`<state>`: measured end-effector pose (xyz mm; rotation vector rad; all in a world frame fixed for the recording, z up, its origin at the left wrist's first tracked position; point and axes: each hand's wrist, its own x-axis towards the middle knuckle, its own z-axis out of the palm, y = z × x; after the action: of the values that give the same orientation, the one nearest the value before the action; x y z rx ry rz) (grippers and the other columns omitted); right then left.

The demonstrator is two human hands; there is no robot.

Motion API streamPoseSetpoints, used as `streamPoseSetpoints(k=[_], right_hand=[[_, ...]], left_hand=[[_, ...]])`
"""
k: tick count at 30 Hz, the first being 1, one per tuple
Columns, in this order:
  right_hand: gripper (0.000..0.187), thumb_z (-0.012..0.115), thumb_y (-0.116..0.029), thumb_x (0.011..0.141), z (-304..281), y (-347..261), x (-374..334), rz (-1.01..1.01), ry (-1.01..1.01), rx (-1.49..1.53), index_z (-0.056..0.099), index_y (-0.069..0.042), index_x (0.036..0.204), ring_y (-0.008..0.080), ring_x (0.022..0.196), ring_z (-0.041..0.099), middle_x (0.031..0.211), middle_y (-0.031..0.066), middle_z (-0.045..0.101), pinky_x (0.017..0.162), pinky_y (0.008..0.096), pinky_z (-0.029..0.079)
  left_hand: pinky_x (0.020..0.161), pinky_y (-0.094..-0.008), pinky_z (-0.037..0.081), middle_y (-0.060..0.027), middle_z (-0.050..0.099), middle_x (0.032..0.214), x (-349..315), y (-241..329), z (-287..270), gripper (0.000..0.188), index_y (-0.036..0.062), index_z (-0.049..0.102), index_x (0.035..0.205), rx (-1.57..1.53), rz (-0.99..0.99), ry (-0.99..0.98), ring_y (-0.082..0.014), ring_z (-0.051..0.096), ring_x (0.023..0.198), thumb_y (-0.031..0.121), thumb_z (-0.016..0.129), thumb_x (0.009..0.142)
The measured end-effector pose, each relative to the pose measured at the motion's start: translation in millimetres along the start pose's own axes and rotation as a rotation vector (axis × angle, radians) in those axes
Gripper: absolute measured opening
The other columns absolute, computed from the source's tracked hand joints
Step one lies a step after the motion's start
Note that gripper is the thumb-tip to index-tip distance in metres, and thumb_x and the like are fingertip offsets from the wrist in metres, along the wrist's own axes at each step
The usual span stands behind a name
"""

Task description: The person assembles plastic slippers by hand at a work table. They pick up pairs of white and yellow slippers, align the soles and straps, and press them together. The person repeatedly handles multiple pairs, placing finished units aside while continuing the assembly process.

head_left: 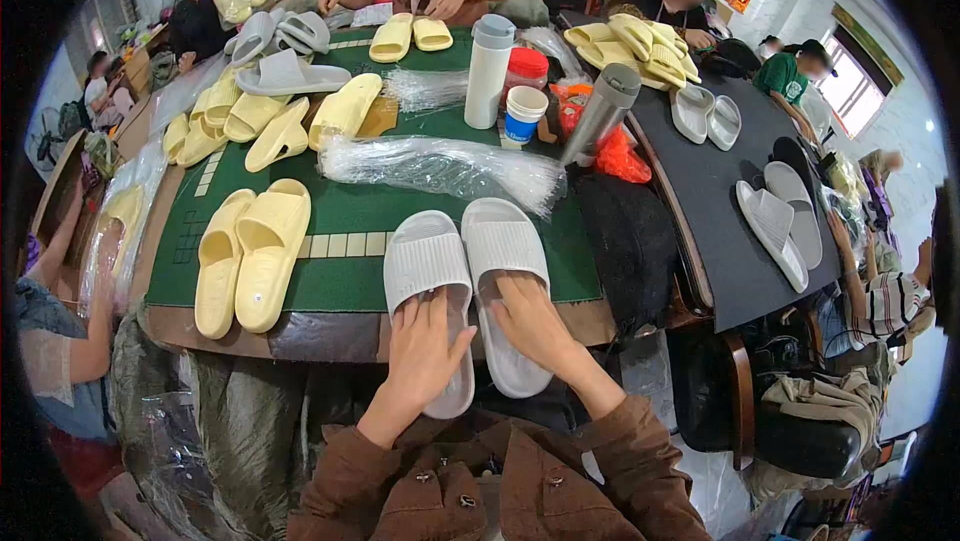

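Note:
Two light grey slide slippers lie side by side in front of me, toes pointing away and heels over the table's near edge. My left hand (424,354) has its fingers tucked under the ribbed strap of the left grey slipper (428,249), with the thumb along its inner side. Under the strap of the right grey slipper (506,241), the fingers of my right hand (530,320) are pushed in likewise. Both straps hide my fingertips. To the left rests a pair of pale yellow slippers (262,266), and beyond the grey toes lies a bundle of clear plastic bags (440,163).
A white bottle (490,71), a paper cup (523,119), a red-lidded jar (528,69) and a leaning grey tumbler (605,106) stand beyond. More slippers pile up at far left and on the dark right table (690,191). Several people sit around; a black chair (800,431) stands right.

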<state>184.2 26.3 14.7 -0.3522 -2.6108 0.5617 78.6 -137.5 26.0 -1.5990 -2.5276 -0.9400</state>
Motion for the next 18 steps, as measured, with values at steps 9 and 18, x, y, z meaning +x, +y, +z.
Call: streamPoseSetpoints(k=[9,18], right_hand=[[0.023,0.053,-0.015,0.086,19.0,23.5,26.2,0.075,-0.113,-0.111,0.061,0.006,0.090,0.0431,0.074,0.062,0.078,0.0259,0.063,0.067,0.0509,0.050],[0.023,0.053,-0.014,0.085,25.0,12.2,33.1,0.133,-0.038,-0.081,0.064,0.005,0.079,0.0407,0.070,0.063,0.076,0.0252,0.064,0.067,0.0477,0.052]], left_hand=[[0.080,-0.0441,0.047,-0.0218,0.061,0.098,-19.4,15.1,-16.6,0.035,-0.0030,0.056,0.107,-0.054,0.040,0.063,-0.0390,0.058,0.091,0.024,0.065,0.087],[0.061,-0.0428,0.045,-0.0187,0.061,0.078,-4.2,1.9,-15.7,0.024,-0.0015,0.059,0.085,-0.217,-0.225,-0.053,-0.0351,0.060,0.071,0.022,0.062,0.090]])
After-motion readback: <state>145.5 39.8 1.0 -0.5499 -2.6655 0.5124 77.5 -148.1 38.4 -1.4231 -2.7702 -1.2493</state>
